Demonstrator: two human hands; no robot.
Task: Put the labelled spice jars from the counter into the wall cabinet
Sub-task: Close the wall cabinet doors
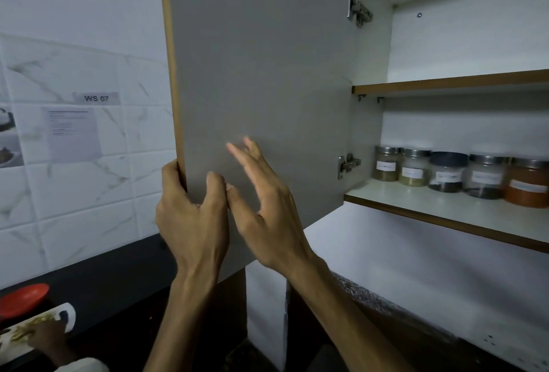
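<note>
The wall cabinet stands open, its grey door point(261, 74) swung out toward me. My left hand point(190, 217) grips the door's free edge near the bottom corner. Beside it, my right hand point(264, 208) lies flat against the door's inner face, fingers spread and holding nothing. Several labelled spice jars point(457, 172) with metal lids stand in a row on the lower shelf point(445, 211), at the right; the rightmost one point(527, 184) holds orange powder. The upper shelf point(451, 82) shows nothing on it.
A tiled wall with a "WS 07" label point(96, 98) and a taped paper sheet is at the left. Below lies a dark counter point(118, 276) with a red dish point(22, 299) and a white cutting board point(38, 330), where another person's hand point(49, 339) works.
</note>
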